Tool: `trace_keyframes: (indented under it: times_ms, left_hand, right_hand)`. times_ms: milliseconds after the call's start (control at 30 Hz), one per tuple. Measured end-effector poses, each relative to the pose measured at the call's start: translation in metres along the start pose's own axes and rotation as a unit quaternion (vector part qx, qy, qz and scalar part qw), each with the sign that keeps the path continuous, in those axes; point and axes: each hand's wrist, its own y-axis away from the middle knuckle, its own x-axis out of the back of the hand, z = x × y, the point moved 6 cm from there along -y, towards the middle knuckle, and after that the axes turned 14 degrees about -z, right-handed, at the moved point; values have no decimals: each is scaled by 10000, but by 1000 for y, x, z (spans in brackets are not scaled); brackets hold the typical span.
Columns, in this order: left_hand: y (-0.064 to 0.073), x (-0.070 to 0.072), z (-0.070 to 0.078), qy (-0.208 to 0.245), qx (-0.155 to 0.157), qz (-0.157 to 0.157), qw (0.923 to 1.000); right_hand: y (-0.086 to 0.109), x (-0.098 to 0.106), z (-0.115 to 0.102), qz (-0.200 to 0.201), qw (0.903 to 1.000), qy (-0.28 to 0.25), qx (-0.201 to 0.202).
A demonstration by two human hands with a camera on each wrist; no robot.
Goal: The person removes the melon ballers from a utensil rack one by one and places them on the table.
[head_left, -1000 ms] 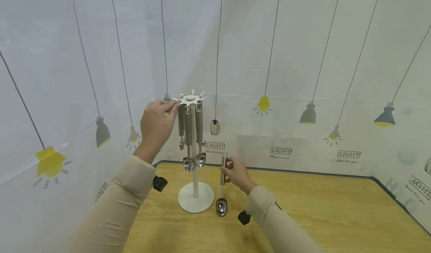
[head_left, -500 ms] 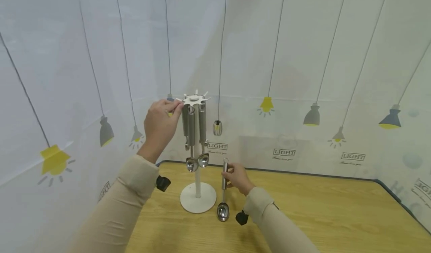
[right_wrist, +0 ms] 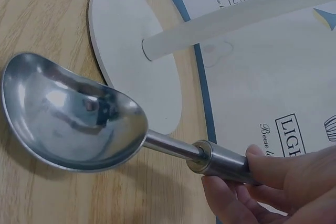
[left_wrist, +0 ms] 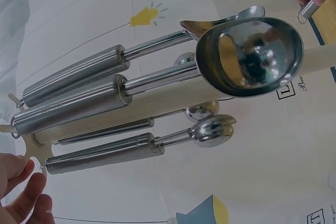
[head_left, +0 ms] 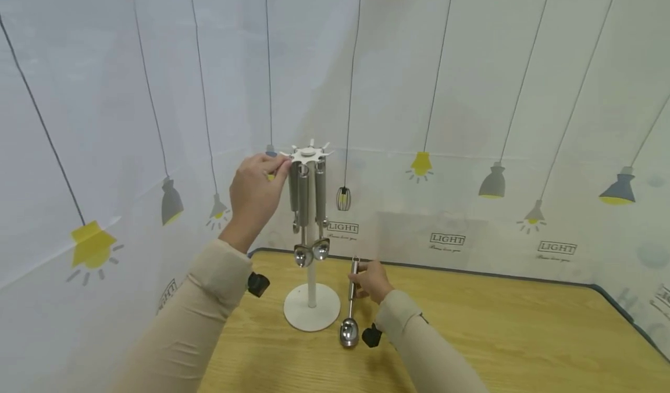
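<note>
A white rotating-style utensil stand (head_left: 312, 317) with a star-shaped hooked top stands upright on the table. Several metal scoops hang from its hooks; in the left wrist view one has a large oval bowl (left_wrist: 249, 59) and another a small round head (left_wrist: 212, 131). My left hand (head_left: 256, 192) pinches the edge of the hooked top between thumb and fingers. To the right of the stand, my right hand (head_left: 374, 281) grips the handle of a metal ice cream scoop (head_left: 349, 332), bowl downward and ring end up. Whether the bowl touches the table is unclear.
The wooden table (head_left: 471, 335) has a dark blue edge along its back. Behind it and to the left hangs a pale wall covering (head_left: 471, 90) printed with lamps and lettering. Black wrist devices (head_left: 257, 285) sit at both cuffs.
The ice cream scoop in my right hand has come down a little beside the stand. My left hand keeps its place on the stand's top while the view shifts slightly.
</note>
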Motion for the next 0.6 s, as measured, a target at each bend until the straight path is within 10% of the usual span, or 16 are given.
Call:
trace_keyframes:
  times_ms: [600]
  left_hand:
    - [0, -1, -2, -92, 15, -37, 9999]
  right_hand:
    - [-13, -6, 16, 235, 9938, 857, -674]
